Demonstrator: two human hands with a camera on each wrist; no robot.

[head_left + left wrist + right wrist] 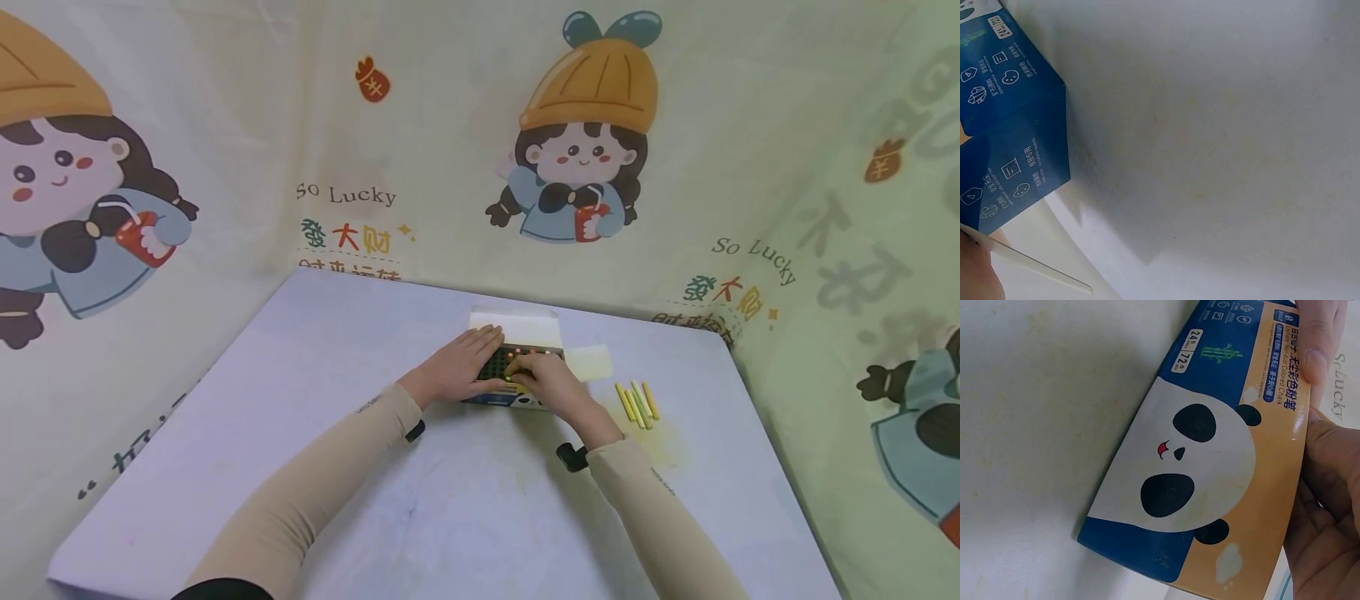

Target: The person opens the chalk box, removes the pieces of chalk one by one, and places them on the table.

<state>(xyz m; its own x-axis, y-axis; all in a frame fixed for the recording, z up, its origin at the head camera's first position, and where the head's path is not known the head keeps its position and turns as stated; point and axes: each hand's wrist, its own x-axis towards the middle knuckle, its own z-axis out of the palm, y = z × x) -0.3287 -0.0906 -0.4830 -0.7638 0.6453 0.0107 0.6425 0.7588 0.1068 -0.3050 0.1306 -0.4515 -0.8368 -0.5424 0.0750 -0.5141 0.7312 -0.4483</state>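
Observation:
A cardboard chalk box (491,399) with a panda on its front stands on the table, its top opened to show rows of holes with several chalk tips. My left hand (459,365) rests across the box's left end with straight fingers, its thumb along the front top edge. My right hand (553,382) is over the right part of the box, pinching a yellow-green chalk stick (508,379) at the holes; most of the stick is hidden. In the right wrist view, the panda front (1222,456) shows below both hands.
Several yellow and pale green chalk sticks (632,407) lie on the table to the right of the box. The white lid flap (517,323) opens toward the back, and a side flap (588,362) sticks out right. A printed cloth (450,150) hangs behind the table (315,350).

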